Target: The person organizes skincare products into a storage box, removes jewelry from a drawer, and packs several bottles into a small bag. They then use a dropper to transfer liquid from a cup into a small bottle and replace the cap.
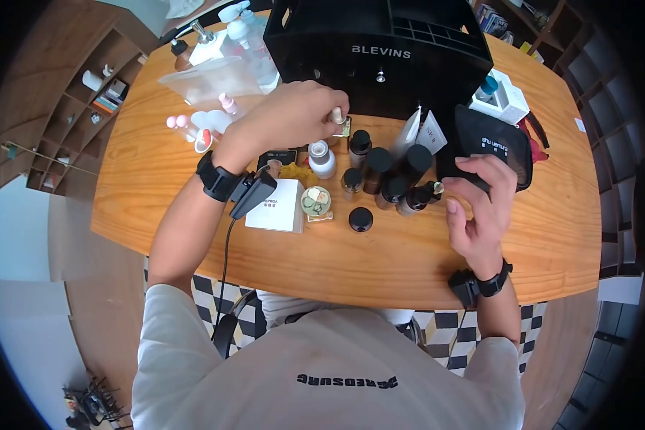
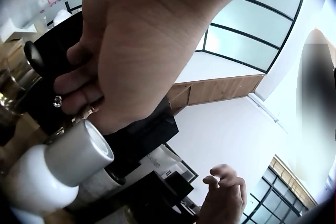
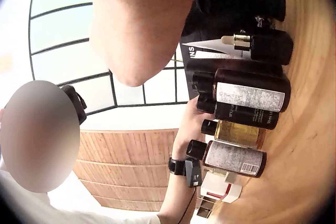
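My left hand (image 1: 290,118) is stretched out at the front of the black case, its curled fingers pinching a small bottle with a pale cap (image 1: 337,115). The palm hides most of that bottle in the left wrist view. Just nearer to me stands a white bottle with a silver-grey cap (image 1: 322,161). My right hand (image 1: 484,208) hovers at the right, fingers loosely bent and holding nothing. Closest to its fingertips are a dropper bottle (image 3: 270,46) and several dark bottles (image 3: 252,95). A black zip pouch (image 1: 491,140) lies behind that hand.
The black case (image 1: 322,64) marked BLEVINS fills the back of the table. In front are a white box (image 1: 272,208), a round green-patterned jar (image 1: 315,201) and a black-lidded jar (image 1: 360,219). Pump bottles (image 1: 247,54) and a translucent pouch (image 1: 215,82) stand at the left.
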### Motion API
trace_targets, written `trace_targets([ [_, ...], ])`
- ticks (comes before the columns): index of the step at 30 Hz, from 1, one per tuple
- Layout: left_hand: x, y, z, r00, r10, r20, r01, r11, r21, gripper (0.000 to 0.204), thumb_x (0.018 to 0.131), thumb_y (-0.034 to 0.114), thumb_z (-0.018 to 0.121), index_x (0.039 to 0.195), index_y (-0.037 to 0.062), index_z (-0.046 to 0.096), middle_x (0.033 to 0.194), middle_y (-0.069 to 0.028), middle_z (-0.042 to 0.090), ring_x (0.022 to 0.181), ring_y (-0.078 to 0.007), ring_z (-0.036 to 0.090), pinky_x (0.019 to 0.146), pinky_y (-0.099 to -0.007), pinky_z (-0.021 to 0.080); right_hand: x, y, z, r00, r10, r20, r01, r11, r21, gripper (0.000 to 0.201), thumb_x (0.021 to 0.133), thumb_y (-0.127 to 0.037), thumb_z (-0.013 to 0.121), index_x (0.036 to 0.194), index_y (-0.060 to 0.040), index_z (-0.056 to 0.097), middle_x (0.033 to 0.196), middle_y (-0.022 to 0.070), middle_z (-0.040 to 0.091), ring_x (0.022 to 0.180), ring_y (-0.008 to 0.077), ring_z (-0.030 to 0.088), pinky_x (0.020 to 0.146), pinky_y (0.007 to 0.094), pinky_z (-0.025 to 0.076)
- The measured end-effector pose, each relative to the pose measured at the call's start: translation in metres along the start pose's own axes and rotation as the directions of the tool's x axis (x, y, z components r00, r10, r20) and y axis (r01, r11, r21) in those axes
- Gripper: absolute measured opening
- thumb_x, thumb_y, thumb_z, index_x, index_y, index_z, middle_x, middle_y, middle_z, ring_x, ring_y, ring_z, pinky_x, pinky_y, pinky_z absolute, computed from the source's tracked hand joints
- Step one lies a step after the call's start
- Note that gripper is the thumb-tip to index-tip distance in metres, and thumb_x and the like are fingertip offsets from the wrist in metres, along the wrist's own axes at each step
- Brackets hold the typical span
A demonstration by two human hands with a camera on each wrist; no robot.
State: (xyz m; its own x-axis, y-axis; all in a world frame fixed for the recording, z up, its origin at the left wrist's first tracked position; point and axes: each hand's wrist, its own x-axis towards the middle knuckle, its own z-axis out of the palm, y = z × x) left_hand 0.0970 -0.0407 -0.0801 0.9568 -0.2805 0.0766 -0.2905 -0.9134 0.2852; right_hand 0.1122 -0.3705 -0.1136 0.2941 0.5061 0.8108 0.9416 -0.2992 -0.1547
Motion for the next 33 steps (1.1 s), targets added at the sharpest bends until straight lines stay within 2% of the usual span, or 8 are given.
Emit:
trace_targets([
  [3,0.001,0.001,-0.014,0.999,0.003,-0.037,-0.001,0.998,0.055,0.025,0.089,0.015,0.074,0.111,0.0030,0.070,0.085,-0.0147,0.073,0.079,-0.0293,0.072,0.072,-0.0376,0.054,0.000,-0.001,-0.002,1.000,0.009,-0.016,-0.009,1.000,-0.003,0.015,0.080,-0.011,0.073,0.095,-0.0073,0.073,0.117,0.0122,0.066,0.109,0.0350,0.060,0.094,0.0440,0.045],
  [7,-0.003,0.020,-0.069,0.981,-0.186,-0.062,0.175,0.974,-0.147,0.020,0.091,0.011,0.073,0.109,0.0014,0.071,0.089,-0.0090,0.075,0.079,-0.0149,0.072,0.071,-0.0282,0.053,0.001,-0.001,-0.005,1.000,0.012,-0.023,-0.012,0.999,-0.030,0.016,0.080,-0.010,0.072,0.096,-0.0075,0.072,0.117,0.0120,0.066,0.109,0.0348,0.059,0.095,0.0439,0.045],
  [13,0.018,0.003,-0.135,0.936,0.012,-0.351,-0.123,0.948,-0.295,0.015,0.095,0.009,0.069,0.109,0.0033,0.072,0.089,-0.0030,0.071,0.078,-0.0065,0.061,0.069,-0.0242,0.048,0.001,0.007,-0.007,0.999,0.002,-0.040,-0.003,1.000,-0.031,0.016,0.087,-0.018,0.066,0.096,-0.0070,0.072,0.117,0.0131,0.066,0.109,0.0354,0.058,0.094,0.0445,0.046],
  [15,0.034,0.013,-0.148,0.906,-0.198,-0.375,0.042,0.922,-0.385,0.014,0.089,0.005,0.067,0.100,-0.0023,0.071,0.084,-0.0029,0.069,0.075,-0.0091,0.060,0.070,-0.0255,0.049,-0.001,0.009,-0.007,1.000,-0.004,-0.031,0.004,1.000,-0.001,0.019,0.090,-0.022,0.064,0.096,-0.0065,0.073,0.117,0.0140,0.065,0.108,0.0355,0.058,0.093,0.0447,0.047],
  [17,0.050,0.016,-0.155,0.893,-0.222,-0.391,0.074,0.930,-0.359,0.013,0.086,0.010,0.072,0.091,-0.0014,0.072,0.076,0.0007,0.065,0.071,-0.0062,0.058,0.068,-0.0239,0.047,0.000,0.008,-0.008,1.000,-0.006,-0.029,0.006,1.000,-0.002,0.019,0.090,-0.023,0.064,0.096,-0.0062,0.073,0.117,0.0140,0.065,0.107,0.0351,0.059,0.093,0.0447,0.047],
  [19,0.065,0.015,-0.160,0.888,-0.298,-0.350,0.195,0.934,-0.299,0.013,0.086,0.011,0.072,0.090,-0.0013,0.072,0.075,0.0005,0.066,0.071,-0.0059,0.059,0.066,-0.0232,0.046,0.000,0.009,-0.007,1.000,-0.005,-0.025,0.006,1.000,0.025,0.020,0.091,-0.024,0.065,0.096,-0.0068,0.073,0.117,0.0134,0.065,0.107,0.0349,0.059,0.093,0.0445,0.047],
  [24,0.112,-0.016,-0.140,0.933,-0.168,-0.319,0.122,0.980,-0.158,0.011,0.084,0.007,0.070,0.089,-0.0023,0.072,0.072,-0.0051,0.069,0.070,-0.0130,0.064,0.066,-0.0294,0.051,0.001,0.010,-0.006,1.000,0.007,-0.009,-0.007,1.000,0.025,0.019,0.089,-0.024,0.068,0.097,-0.0085,0.074,0.117,0.0120,0.065,0.107,0.0345,0.059,0.092,0.0442,0.048],
  [33,0.156,-0.040,-0.106,0.913,-0.158,-0.377,0.050,0.958,-0.281,0.011,0.090,0.008,0.069,0.096,-0.0015,0.066,0.075,-0.0053,0.068,0.069,-0.0136,0.064,0.065,-0.0313,0.053,0.002,0.012,-0.009,1.000,0.030,-0.004,-0.029,0.999,0.023,0.020,0.086,-0.024,0.071,0.098,-0.0086,0.075,0.115,0.0121,0.067,0.105,0.0345,0.060,0.090,0.0445,0.049],
])
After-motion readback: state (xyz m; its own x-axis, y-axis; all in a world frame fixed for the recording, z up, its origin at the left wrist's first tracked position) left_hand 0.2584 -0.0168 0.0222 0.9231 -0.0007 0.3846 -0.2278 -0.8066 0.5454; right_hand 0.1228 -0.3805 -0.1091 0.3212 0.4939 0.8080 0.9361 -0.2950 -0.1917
